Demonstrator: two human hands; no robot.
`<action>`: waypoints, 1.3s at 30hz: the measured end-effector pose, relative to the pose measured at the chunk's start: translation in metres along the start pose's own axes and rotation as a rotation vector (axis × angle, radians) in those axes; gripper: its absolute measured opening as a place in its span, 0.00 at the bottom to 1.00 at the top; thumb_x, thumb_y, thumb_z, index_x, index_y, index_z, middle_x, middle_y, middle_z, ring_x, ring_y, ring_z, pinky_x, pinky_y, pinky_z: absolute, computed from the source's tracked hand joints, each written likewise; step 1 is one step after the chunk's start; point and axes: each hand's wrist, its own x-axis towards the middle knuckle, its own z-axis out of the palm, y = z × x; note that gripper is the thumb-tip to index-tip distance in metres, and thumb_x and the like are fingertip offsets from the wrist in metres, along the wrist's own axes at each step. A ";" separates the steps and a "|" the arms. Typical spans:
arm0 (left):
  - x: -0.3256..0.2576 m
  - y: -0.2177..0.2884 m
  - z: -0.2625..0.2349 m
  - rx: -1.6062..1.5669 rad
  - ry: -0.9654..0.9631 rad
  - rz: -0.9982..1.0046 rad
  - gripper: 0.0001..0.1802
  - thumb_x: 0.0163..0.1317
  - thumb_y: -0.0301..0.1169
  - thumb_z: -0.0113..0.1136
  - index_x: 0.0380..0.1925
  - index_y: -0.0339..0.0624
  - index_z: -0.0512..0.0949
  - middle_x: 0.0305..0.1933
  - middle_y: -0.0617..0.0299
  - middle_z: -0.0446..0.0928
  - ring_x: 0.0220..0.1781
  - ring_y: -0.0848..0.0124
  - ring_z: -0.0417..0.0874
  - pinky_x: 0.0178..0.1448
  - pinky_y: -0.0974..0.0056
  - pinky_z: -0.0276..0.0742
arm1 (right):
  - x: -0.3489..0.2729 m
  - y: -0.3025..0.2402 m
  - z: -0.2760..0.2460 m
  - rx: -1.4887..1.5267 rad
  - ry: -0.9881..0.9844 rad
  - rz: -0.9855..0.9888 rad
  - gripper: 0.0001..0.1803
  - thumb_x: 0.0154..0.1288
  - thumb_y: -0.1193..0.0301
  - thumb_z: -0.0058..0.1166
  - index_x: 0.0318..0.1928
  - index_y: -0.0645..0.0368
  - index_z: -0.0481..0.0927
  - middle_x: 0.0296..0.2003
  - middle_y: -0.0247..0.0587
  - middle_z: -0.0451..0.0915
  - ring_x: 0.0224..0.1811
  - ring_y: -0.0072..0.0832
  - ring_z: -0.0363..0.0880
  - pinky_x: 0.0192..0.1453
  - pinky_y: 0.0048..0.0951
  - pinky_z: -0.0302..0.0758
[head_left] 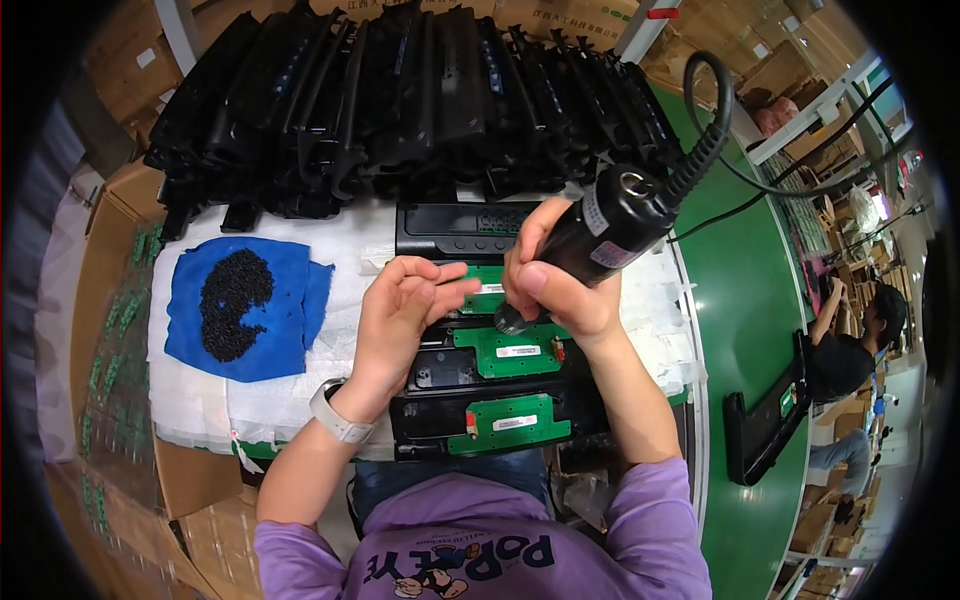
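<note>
Clenched around a black cylindrical electric screwdriver [610,225], the right hand [560,290] presses its tip onto a green circuit board [487,290]. Left hand [395,310], grip half open, steadies that board with its fingertips [455,278] over black plastic housings [470,395].

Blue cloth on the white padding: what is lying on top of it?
A heap of small black screws sits on the blue cloth. Whatever lies beneath the heap is covered; neither hand touches it.
</note>
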 end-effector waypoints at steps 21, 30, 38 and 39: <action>-0.005 0.005 -0.007 0.278 -0.222 -0.019 0.09 0.70 0.33 0.42 0.38 0.39 0.66 0.22 0.62 0.75 0.19 0.75 0.74 0.22 0.74 0.67 | 0.006 -0.037 -0.008 0.436 -0.043 -0.365 0.16 0.59 0.61 0.49 0.39 0.59 0.67 0.16 0.32 0.67 0.12 0.22 0.65 0.25 0.29 0.69; -0.008 0.019 0.000 0.104 -0.301 -0.110 0.05 0.62 0.25 0.56 0.33 0.36 0.71 0.31 0.53 0.80 0.29 0.69 0.83 0.33 0.72 0.78 | 0.001 -0.037 -0.017 0.572 0.070 -0.470 0.13 0.61 0.62 0.45 0.40 0.59 0.67 0.17 0.35 0.68 0.13 0.25 0.65 0.26 0.33 0.70; -0.009 0.016 0.001 0.176 -0.237 -0.108 0.03 0.59 0.23 0.58 0.30 0.34 0.74 0.27 0.54 0.80 0.23 0.73 0.80 0.31 0.73 0.77 | -0.001 -0.034 -0.012 0.547 0.058 -0.469 0.13 0.61 0.63 0.46 0.40 0.59 0.67 0.18 0.35 0.68 0.13 0.25 0.66 0.26 0.32 0.70; -0.008 0.016 0.003 0.175 -0.240 -0.109 0.03 0.59 0.23 0.58 0.30 0.34 0.74 0.27 0.54 0.80 0.23 0.73 0.80 0.31 0.73 0.77 | -0.002 -0.034 -0.011 0.541 0.047 -0.468 0.13 0.61 0.64 0.46 0.40 0.59 0.67 0.18 0.35 0.68 0.13 0.25 0.66 0.26 0.32 0.70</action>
